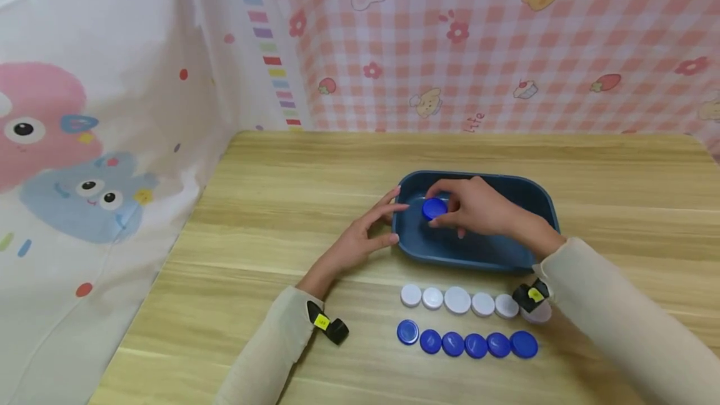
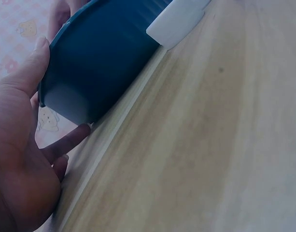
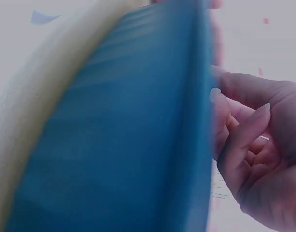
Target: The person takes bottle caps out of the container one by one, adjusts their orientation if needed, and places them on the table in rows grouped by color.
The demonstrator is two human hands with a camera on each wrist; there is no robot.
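Inside a dark blue plastic basin (image 1: 478, 262), my right hand (image 1: 480, 208) pinches a blue bottle cap (image 1: 435, 209) between thumb and fingers. In the right wrist view the basin wall (image 3: 119, 130) hides that cap, and the right hand (image 3: 263, 140) shows beyond the rim. My left hand (image 1: 365, 233) touches the basin's left end with spread, mostly straight fingers, one fingertip reaching over the rim. The left wrist view has this hand (image 2: 22, 140) against the basin's outer wall (image 2: 94, 63), its thumb at the rim.
On the wooden table (image 1: 270, 217), a row of several white caps (image 1: 457, 300) lies in front of the basin. A row of several blue caps (image 1: 475, 345) lies nearer me. The right sleeve (image 1: 613, 305) partly covers the rightmost white cap (image 1: 539, 313). Printed cloth (image 1: 394, 36) hangs behind.
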